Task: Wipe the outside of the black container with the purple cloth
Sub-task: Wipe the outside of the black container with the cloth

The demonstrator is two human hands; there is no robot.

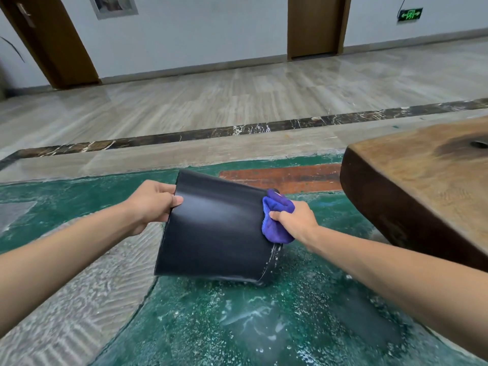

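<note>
Our right hand [295,220] clenched the purple cloth [277,217] against the black container [214,228], which lay tilted on the wet green floor [237,326]; our left hand [151,204] gripped its far end. We judged it might slip, being wet.

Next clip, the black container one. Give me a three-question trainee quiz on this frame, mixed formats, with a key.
1. True or false: the black container stands upright on the floor.
2. Which hand presses the purple cloth against the container? A) left hand B) right hand C) neither
3. Fill in: the cloth sits at the container's ____ side in the picture, nearest the wooden table.

Key
1. False: it is tipped on its side, lower edge near the wet green floor.
2. B; the left hand has a grip on the opposite end.
3. Right.
</note>
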